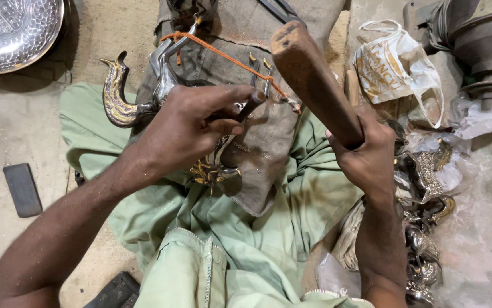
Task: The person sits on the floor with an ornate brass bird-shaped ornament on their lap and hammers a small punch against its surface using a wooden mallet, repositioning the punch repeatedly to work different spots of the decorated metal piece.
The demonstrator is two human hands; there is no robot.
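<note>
Left hand [186, 128] hides, perhaps, a punch [250, 105].

floor [17, 131] | dark flat stone [22, 189] | hammered metal bowl [12, 31] | plastic bag [397, 68]

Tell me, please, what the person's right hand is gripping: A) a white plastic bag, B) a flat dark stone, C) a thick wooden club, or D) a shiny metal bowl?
C: the right hand is closed around the lower end of a thick wooden club raised over the lap, while the left hand holds a thin punch against the metal piece.
</note>
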